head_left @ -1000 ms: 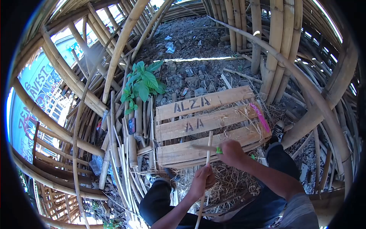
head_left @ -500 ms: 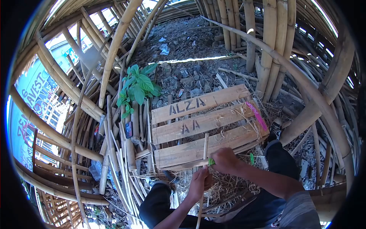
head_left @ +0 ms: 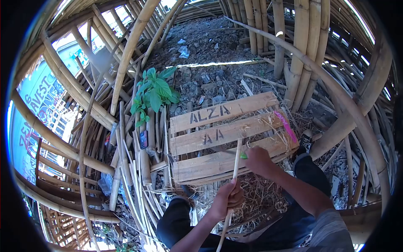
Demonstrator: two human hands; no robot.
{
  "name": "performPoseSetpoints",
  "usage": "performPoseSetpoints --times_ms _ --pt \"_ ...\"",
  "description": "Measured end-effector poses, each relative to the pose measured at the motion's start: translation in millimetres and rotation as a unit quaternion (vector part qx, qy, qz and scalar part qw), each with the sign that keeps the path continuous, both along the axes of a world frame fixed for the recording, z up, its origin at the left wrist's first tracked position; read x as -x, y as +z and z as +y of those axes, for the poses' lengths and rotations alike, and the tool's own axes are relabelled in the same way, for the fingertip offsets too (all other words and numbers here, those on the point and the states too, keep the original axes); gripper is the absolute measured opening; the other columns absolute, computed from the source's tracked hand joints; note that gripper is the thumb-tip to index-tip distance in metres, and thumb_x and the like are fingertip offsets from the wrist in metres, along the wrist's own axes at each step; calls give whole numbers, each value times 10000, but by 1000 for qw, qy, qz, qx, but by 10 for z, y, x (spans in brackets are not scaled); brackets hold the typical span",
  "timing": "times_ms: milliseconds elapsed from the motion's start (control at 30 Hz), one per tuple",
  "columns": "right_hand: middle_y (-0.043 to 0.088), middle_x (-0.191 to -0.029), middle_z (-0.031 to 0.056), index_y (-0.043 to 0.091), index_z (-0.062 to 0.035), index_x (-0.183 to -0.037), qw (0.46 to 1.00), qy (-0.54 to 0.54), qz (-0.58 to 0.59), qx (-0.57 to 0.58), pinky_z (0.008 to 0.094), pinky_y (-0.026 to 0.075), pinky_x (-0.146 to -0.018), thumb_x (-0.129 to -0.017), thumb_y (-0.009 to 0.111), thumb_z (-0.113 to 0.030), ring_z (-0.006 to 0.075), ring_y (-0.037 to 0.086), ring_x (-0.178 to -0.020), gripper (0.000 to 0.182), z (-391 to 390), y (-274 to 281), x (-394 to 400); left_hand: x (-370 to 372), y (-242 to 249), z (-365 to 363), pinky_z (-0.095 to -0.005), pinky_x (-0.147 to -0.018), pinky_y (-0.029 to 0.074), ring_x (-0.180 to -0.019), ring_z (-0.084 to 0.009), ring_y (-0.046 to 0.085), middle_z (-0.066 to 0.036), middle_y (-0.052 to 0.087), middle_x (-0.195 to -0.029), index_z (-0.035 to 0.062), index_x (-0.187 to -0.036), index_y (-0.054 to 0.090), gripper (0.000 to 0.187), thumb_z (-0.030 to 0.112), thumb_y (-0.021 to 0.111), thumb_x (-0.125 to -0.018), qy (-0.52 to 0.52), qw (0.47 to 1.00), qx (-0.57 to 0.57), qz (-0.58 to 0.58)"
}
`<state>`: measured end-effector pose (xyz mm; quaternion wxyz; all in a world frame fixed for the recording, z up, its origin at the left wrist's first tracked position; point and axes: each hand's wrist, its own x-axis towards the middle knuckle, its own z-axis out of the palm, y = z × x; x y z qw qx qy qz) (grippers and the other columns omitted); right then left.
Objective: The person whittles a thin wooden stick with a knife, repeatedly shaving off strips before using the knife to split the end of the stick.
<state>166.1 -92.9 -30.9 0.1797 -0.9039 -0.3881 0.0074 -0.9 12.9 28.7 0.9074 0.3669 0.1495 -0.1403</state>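
Observation:
A pale, narrow bamboo strip (head_left: 237, 161) stands nearly upright over the front of a wooden crate (head_left: 214, 164) marked "ALZA AA". Wrapped around its lower half is my left hand (head_left: 228, 199), fingers closed. My right hand (head_left: 257, 160) is closed around the green handle of a knife (head_left: 230, 152), just right of the strip's upper part. The thin blade points left and crosses near the strip; whether it touches cannot be made out. Dried shavings (head_left: 256, 197) lie below the crate, between the person's legs.
Split bamboo strips (head_left: 136, 180) lie left of the crate, near a phone (head_left: 144, 139) and a leafy plant (head_left: 155, 91). Bamboo poles (head_left: 306, 50) rise at the back right. A long curved pole (head_left: 336, 86) crosses the right side. Rubble covers the ground behind.
My right hand has moved up and slightly right with the knife. My left hand has shifted slightly up and right, and the strip's top end now reaches higher.

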Motion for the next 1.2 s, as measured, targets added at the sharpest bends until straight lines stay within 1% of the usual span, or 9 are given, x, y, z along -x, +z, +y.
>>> performPoseSetpoints --times_ms 67,200,300,400,600,667,967,1100,1200 --pt "563 -557 193 601 4 -632 989 -79 104 -75 425 482 -542 -792 563 -304 316 608 -553 350 -40 158 -204 4 -59 151 -196 -360 172 -417 -40 199 74 246 -489 140 -653 329 417 410 317 -971 -11 999 53 5" --pt "513 -509 198 573 30 -626 970 -72 158 -167 415 435 -515 -802 570 -277 322 562 -499 354 -144 235 -350 25 -136 257 -178 -357 197 -412 -26 218 76 266 -511 142 -702 378 364 385 342 -970 -46 968 235 -72" --pt "491 -493 185 550 47 -625 970 -52 158 -179 401 398 -497 -795 582 -238 319 528 -467 333 -160 383 -214 12 -14 161 -174 -363 188 -418 -12 230 72 287 -558 140 -884 440 142 254 416 -964 68 997 -1 -23" --pt "485 -496 179 553 46 -636 961 -18 168 -220 394 392 -497 -796 580 -216 312 524 -461 309 -142 479 -111 -23 -135 97 -191 -370 196 -423 -21 245 66 299 -568 119 -871 446 132 212 424 -962 83 991 -102 -34" --pt "513 -522 180 580 29 -668 961 -16 176 -212 406 405 -509 -777 594 -208 324 535 -481 261 -153 430 -82 -82 -110 62 -202 -376 228 -426 -43 269 41 304 -554 90 -821 432 225 236 361 -975 50 988 -144 -14" --pt "555 -568 175 602 3 -696 981 31 87 -170 417 443 -535 -753 613 -206 334 562 -517 217 -145 403 6 -76 -171 64 -203 -372 229 -421 -51 269 35 304 -548 94 -799 412 252 263 344 -973 39 989 -141 -13" --pt "597 -622 152 621 -55 -706 984 145 51 -91 435 491 -596 -709 641 -218 330 613 -618 164 -84 284 243 -53 -287 42 -220 -348 180 -403 -60 234 25 281 -509 130 -695 291 345 357 318 -954 33 995 -93 -20" --pt "601 -631 151 625 -53 -709 987 126 31 -97 435 493 -596 -704 640 -210 332 612 -617 158 -70 238 188 -19 -305 -8 -223 -366 182 -410 -60 232 32 269 -506 128 -686 298 348 331 322 -968 58 984 -162 -37" --pt "603 -625 140 630 -57 -708 994 6 0 -108 434 497 -594 -691 644 -212 334 612 -609 156 -75 203 40 4 -335 -26 -217 -335 164 -383 -55 217 27 283 -489 139 -698 310 363 384 324 -966 58 980 -181 -53"
